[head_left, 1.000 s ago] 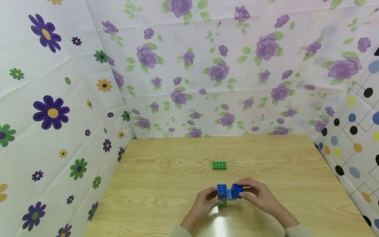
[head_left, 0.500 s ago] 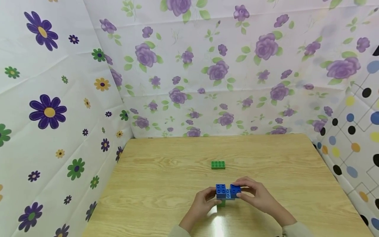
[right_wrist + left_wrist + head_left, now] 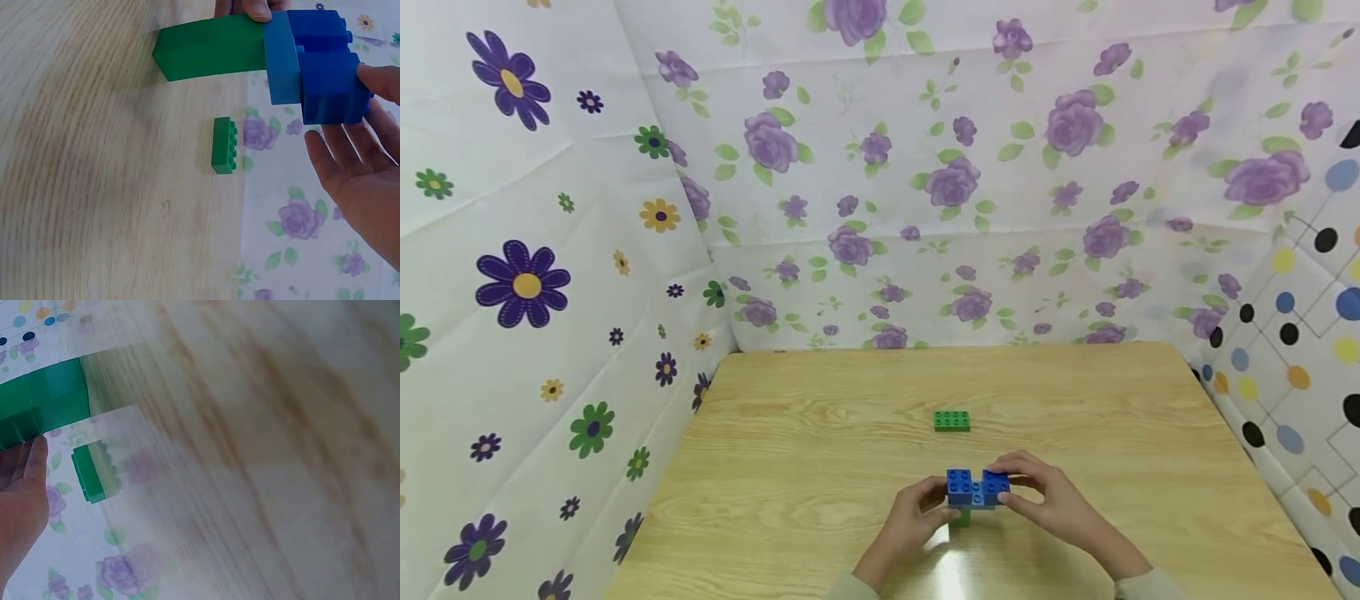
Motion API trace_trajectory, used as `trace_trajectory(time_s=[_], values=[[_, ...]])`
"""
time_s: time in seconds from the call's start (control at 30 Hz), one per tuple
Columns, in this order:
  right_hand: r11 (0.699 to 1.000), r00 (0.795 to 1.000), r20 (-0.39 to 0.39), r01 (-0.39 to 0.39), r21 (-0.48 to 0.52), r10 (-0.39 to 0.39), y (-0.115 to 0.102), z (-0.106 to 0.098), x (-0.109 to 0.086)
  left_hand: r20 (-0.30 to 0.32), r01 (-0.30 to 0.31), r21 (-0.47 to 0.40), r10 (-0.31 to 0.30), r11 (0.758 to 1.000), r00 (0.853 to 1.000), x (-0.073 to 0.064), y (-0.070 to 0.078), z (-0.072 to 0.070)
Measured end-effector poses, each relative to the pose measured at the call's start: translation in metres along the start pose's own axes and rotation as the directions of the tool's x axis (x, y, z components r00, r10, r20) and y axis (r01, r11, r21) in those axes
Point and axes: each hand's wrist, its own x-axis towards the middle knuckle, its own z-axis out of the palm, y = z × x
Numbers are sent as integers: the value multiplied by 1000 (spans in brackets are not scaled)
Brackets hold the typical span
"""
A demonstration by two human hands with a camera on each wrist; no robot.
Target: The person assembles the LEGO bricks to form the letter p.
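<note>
A small tower stands on the table: a green column [image 3: 212, 47] of stacked bricks, a light blue brick [image 3: 282, 59] across its top, and two dark blue bricks above that. My left hand [image 3: 912, 518] grips the tower from the left, thumb near where green meets light blue. The left dark blue brick [image 3: 959, 487] shows its studs beside those fingers. My right hand [image 3: 1054, 502] pinches the right dark blue brick [image 3: 334, 87] between thumb and fingers, level on the light blue brick's right end. Light blue studs show in the gap between both dark blue bricks.
A loose green brick [image 3: 952, 421] lies studs up on the wooden table [image 3: 820, 433], beyond the tower. Flower-patterned cloth [image 3: 880, 192] hangs behind the table's far edge, with more patterned cloth along the left and right sides.
The right dark blue brick was tilted a second ago and is now level with its neighbour, turned down by my right hand. My left hand keeps its grip on the tower.
</note>
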Motion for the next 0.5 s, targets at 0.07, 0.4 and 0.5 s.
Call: trace_trajectory(time_s=[0.07,0.4,0.5], values=[[1000,1000,17,-4,28,3,1,-3,0,1,2,-3,-2,1000,1000,0,-1,1],[990,992,-50,-108,88,113,13,-22,16,-12,59,-20,-59,998,998,-1,2,1],[986,989,-73,-122,112,130,20,-28,24,-8,66,-27,-67,997,998,-1,3,1]])
